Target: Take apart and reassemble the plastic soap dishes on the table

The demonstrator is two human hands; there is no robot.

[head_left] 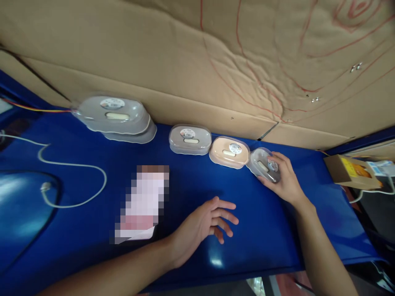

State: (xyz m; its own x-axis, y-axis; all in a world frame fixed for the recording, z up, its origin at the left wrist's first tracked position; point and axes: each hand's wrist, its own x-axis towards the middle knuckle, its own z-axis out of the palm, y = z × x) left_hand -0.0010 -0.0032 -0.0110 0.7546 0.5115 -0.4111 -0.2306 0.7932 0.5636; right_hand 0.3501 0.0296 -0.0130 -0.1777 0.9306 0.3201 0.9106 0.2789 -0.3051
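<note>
My right hand (284,176) grips a small grey lidded box (262,164) by its right end, thumb at the front and fingers over the far side. Its clear lid carries a round label, partly covered by my fingers. Just left of it sits a peach lidded box (230,151) of the same kind, then a grey lidded box (190,141). Farther left, larger grey boxes (114,115) are stacked against the back. My left hand (216,220) hovers palm inward over the blue table (191,185), fingers spread, holding nothing.
A phone-like slab (142,205), blurred out, lies left of my left hand. A white cable (89,165) curls at the left. Brown paper with red lines (216,74) covers the wall behind. A cardboard box (352,170) stands at the right end.
</note>
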